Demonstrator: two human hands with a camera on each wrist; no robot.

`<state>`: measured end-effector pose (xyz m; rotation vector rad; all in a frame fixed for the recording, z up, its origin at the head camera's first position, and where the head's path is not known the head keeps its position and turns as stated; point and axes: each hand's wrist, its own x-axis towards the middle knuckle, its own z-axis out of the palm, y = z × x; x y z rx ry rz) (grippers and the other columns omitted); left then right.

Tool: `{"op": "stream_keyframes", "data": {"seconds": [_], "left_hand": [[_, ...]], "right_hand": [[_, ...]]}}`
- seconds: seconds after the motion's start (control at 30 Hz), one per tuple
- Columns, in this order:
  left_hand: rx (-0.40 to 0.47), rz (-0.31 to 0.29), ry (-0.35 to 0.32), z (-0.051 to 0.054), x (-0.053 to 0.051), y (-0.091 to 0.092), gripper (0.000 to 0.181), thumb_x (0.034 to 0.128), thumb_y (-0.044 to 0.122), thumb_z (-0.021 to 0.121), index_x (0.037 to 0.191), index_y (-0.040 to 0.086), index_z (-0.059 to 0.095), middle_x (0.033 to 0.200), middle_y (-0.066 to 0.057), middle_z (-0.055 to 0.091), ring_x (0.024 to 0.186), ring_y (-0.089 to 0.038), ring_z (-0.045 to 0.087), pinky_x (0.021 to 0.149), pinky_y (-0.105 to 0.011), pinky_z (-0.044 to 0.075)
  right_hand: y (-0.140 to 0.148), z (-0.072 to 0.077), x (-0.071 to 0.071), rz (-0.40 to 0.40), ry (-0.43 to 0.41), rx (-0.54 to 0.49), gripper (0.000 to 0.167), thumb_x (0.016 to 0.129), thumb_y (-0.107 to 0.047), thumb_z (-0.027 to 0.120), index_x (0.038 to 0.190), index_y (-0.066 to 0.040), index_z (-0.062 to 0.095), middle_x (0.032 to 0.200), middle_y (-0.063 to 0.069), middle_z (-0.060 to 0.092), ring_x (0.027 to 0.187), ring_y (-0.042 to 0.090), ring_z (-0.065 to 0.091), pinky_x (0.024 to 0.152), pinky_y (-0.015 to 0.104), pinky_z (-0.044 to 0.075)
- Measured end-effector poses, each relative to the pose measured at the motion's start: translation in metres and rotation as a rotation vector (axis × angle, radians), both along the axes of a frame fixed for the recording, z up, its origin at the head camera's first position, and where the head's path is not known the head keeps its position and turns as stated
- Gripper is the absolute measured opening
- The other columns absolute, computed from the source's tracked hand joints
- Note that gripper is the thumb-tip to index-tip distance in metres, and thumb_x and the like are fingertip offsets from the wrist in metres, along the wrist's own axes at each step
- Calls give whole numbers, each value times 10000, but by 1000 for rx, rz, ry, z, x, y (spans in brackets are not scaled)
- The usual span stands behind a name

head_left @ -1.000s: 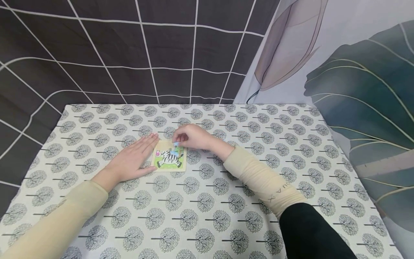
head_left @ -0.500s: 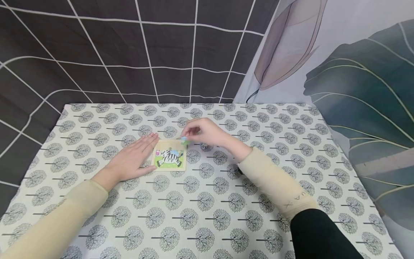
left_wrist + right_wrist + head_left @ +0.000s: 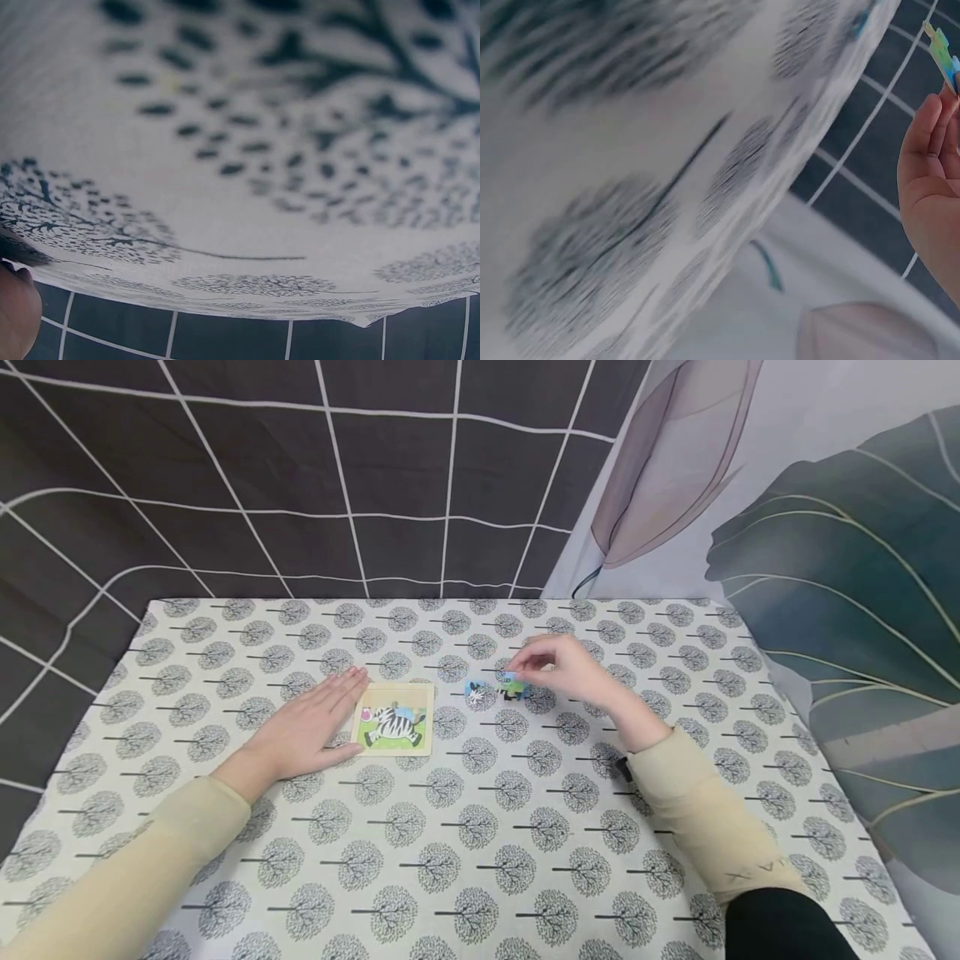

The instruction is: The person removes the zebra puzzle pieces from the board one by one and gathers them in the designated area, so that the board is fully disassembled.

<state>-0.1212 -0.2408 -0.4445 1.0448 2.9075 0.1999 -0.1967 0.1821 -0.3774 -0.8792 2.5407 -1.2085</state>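
Note:
A square wooden jigsaw tray (image 3: 386, 697) with a zebra picture lies on the table in the head view; bare wood shows across its upper part. My left hand (image 3: 306, 727) rests flat at its left side, fingers straight and touching the edge. To the right of the tray, my right hand (image 3: 566, 670) pinches a green and blue puzzle piece (image 3: 514, 683) between thumb and fingers. That puzzle piece (image 3: 942, 58) also shows in the right wrist view, at the tips of the right hand (image 3: 930, 169). Below it is a black-and-white patterned puzzle piece (image 3: 510, 696), partly hidden.
A blue puzzle piece (image 3: 476, 692) with black and white stripes lies between the tray and my right hand. The tree-print tablecloth (image 3: 465, 877) covers the table. A dark grid-patterned curtain (image 3: 390, 468) hangs behind its far edge.
My right hand has carried the green and blue piece from the tray's upper right corner to the right. Pieces on the cloth have come into sight. The left hand stays still.

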Motion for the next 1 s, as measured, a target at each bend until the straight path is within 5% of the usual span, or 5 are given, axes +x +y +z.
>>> {"op": "stream_keyframes", "data": {"seconds": [0.23,0.5,1.0], "left_hand": [[0,4,-3,1,1,0,950,1040,576,530,1683,-24,169,1779,-189,161,1648,-386,204,1364,-486,216],[-14,9,-36,3,0,1,958,1047,582,516,1688,-20,136,1786,-183,122,1657,-383,173,1376,-469,174],[-22,8,-42,4,1,1,964,1043,579,527,1684,-29,142,1785,-187,119,1655,-391,170,1368,-498,194]], "right_hand": [[39,-12,-5,-70,-33,63,144,913,49,756,1046,15,799,992,178,780,822,65,638,761,137,561],[63,-17,-12,-103,-203,147,161,955,78,678,1091,69,764,1050,243,773,737,125,694,697,177,610],[57,-33,-22,-80,-143,258,150,939,36,727,1073,-7,779,1030,150,760,940,222,702,911,254,597]]}}
